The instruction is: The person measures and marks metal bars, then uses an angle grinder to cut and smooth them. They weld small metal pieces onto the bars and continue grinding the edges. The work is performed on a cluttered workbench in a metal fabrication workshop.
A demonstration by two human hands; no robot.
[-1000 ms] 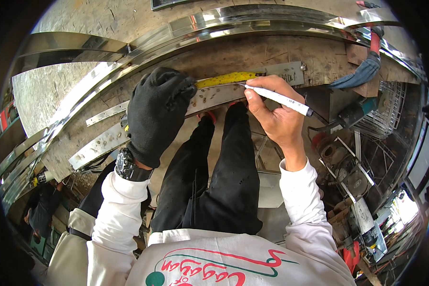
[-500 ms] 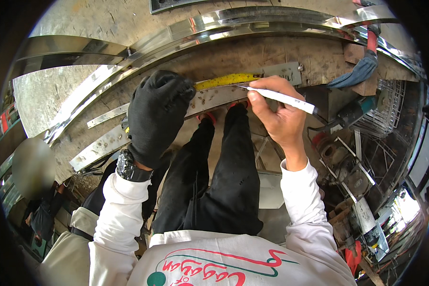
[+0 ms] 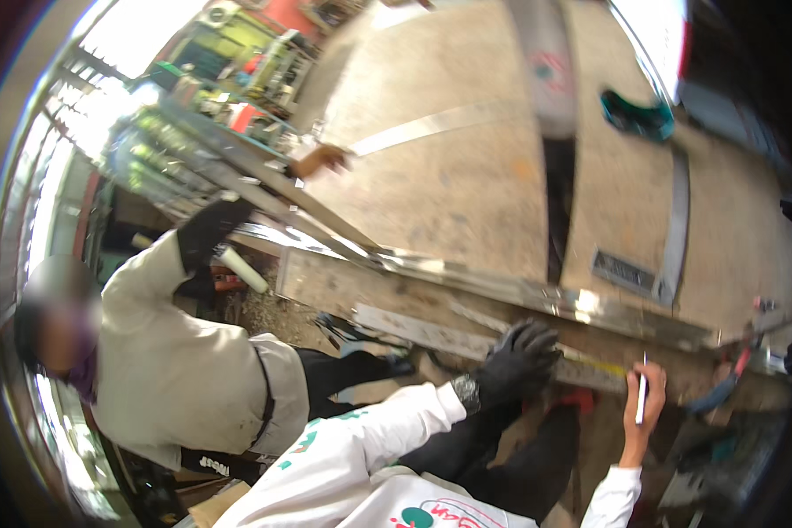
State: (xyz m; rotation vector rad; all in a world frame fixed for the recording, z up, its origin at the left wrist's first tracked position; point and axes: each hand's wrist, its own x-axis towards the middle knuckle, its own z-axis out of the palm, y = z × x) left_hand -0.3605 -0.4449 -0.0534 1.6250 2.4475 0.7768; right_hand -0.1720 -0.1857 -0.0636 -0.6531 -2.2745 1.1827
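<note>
Gloved left hand point(image 3: 517, 359) presses flat on a metal strip point(image 3: 431, 333) lying on the desk point(image 3: 466, 194), its fingers point(image 3: 537, 336) spread open and gripping nothing; a wristwatch point(image 3: 466, 392) shows at the cuff of the white sleeve point(image 3: 370, 440). Just right of the glove, a yellow tape point(image 3: 603, 365) runs along the strip's right end. The bare right hand point(image 3: 642, 400) is closed around a white marker point(image 3: 641, 398), held upright with its tip pointing up toward the tape; whether the tip touches is too blurred to tell. Both hands sit near each other at the desk's near edge, the tape between them.

A long shiny metal rail point(image 3: 502, 286) lies along the desk just beyond the strip, running from the upper left down to the right. Farther out on the sandy-coloured desk lie a pale flat bar point(image 3: 431, 128), a dark upright bar point(image 3: 559, 211), a grey strap point(image 3: 678, 220) and a teal rag point(image 3: 638, 114).

To the left, another person in a beige shirt point(image 3: 176, 370) leans in; that person's dark-gloved hand point(image 3: 207, 233) rests on the rail's far left end, and their other hand point(image 3: 321, 160) reaches onto the desk near the pale bar. A white tube point(image 3: 240, 268) shows just below the dark glove. Cluttered shelving point(image 3: 238, 70) stands at the upper left, heavily blurred.
</note>
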